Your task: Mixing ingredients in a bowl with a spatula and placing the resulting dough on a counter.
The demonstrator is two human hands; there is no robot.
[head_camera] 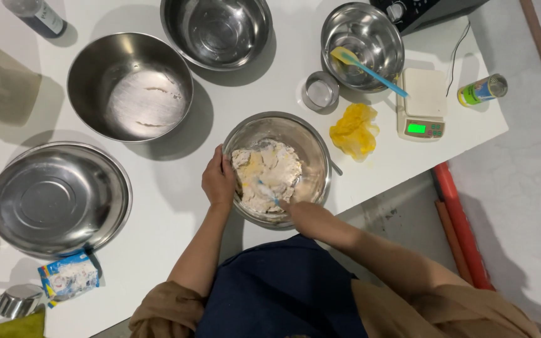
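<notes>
Near the table's [176, 188] front edge sits a steel bowl [311, 134] of floury dough [267, 175]. On its left rim the left hand [218, 178] curls, gripping. From the right, the right hand [302, 213] reaches in, closed around a blue-handled tool [270, 195] angled into the dough.
</notes>
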